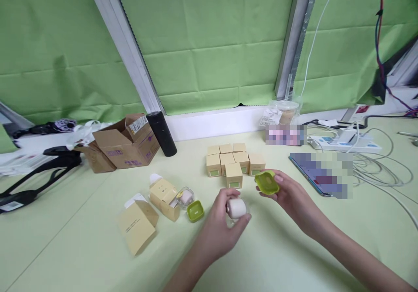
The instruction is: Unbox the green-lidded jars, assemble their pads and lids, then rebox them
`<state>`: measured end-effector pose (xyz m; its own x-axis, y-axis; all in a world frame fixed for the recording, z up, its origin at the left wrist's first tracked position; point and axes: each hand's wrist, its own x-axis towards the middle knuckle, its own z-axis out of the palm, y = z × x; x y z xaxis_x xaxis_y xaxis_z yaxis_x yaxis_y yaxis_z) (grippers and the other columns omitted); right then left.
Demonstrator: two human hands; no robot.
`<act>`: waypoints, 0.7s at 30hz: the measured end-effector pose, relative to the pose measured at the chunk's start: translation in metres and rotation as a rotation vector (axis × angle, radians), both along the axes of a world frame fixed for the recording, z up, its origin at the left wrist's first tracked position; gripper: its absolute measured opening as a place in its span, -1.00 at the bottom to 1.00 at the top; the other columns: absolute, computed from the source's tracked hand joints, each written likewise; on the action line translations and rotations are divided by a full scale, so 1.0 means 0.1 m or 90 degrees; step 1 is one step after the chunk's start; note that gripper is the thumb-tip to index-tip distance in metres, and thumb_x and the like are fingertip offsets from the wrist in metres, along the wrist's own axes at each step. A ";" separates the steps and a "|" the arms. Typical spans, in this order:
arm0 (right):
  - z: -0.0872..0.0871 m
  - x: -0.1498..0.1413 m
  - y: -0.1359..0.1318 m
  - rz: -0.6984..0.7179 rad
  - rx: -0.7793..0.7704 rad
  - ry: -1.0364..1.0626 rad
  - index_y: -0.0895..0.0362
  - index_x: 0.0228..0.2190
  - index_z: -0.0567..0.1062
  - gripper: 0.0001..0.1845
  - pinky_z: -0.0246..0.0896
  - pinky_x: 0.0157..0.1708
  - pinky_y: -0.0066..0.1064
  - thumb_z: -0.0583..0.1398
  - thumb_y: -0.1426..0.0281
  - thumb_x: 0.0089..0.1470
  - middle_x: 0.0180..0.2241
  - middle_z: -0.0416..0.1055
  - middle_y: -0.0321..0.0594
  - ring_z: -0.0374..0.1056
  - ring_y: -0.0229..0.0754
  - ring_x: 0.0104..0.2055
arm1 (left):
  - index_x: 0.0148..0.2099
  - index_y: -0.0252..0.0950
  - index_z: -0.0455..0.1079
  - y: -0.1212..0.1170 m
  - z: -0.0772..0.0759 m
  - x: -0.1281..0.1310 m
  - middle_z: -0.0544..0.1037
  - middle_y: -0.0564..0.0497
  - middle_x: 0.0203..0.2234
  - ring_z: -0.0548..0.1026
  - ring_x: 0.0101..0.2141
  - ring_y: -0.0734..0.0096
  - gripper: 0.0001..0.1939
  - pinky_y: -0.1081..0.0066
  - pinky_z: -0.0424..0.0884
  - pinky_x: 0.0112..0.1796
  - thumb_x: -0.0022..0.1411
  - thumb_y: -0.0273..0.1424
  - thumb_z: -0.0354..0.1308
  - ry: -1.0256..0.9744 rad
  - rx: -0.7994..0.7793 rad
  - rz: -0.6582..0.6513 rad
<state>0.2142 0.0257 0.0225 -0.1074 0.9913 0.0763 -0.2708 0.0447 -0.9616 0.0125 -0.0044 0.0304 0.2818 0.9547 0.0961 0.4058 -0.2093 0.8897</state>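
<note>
In the head view, the left hand (218,230) is curled around a small white case (236,208), its thumb on the near side and its fingers on the far side, with some clear plastic showing by the thumb. The right hand (295,202) pinches a green lid (267,182) between thumb and fingers, up and to the right of the white case and apart from it; both are held over the pale green table (81,252). Just beyond the hands stands a group of small tan boxes (214,165), with one set in front of the others. To the left of the left hand lie a second green lid (195,210), a clear cover (185,197) with a pale piece inside, and two opened tan cartons (136,229). Farther back are a black bottle (162,135) and, just beside it, an open cardboard box (130,152). On the right, a flat device (308,174), its face blurred, lies near a white power strip (365,144) and loose cables (382,168).
</note>
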 end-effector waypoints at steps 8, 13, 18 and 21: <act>-0.06 0.11 0.09 -0.029 -0.020 -0.020 0.08 -0.20 0.47 -0.65 0.39 -0.17 -0.20 0.12 0.11 0.11 -0.17 0.42 -0.14 0.40 -0.04 -0.16 | -0.20 -0.21 0.32 0.26 0.02 -0.26 0.45 -0.01 -0.24 0.40 -0.15 0.20 -0.82 0.24 0.30 -0.14 0.12 -0.34 0.15 0.109 0.100 0.147; -0.01 0.07 0.02 -0.034 0.008 -0.068 0.11 -0.18 0.47 -0.64 0.39 -0.18 -0.18 0.12 0.13 0.11 -0.16 0.43 -0.11 0.39 -0.02 -0.14 | -0.16 -0.21 0.37 0.24 0.01 -0.24 0.51 -0.02 -0.24 0.36 -0.13 0.15 -0.82 0.21 0.28 -0.15 0.15 -0.34 0.13 0.241 0.157 0.121; 0.01 0.07 0.01 -0.029 0.000 -0.046 0.10 -0.20 0.49 -0.63 0.37 -0.16 -0.19 0.14 0.11 0.09 -0.17 0.42 -0.11 0.38 -0.01 -0.11 | -0.18 -0.24 0.41 0.29 -0.19 -0.24 0.54 -0.08 -0.26 0.30 -0.08 0.02 -0.83 0.12 0.27 -0.13 0.16 -0.38 0.11 0.335 0.159 0.122; 0.03 0.05 -0.01 -0.008 -0.007 -0.020 0.10 -0.18 0.47 -0.63 0.37 -0.16 -0.18 0.15 0.12 0.09 -0.18 0.43 -0.11 0.39 -0.02 -0.13 | -0.11 -0.25 0.40 0.29 -0.21 -0.24 0.51 -0.12 -0.16 0.28 -0.02 0.02 -0.78 0.08 0.25 -0.06 0.18 -0.35 0.10 0.326 0.166 0.125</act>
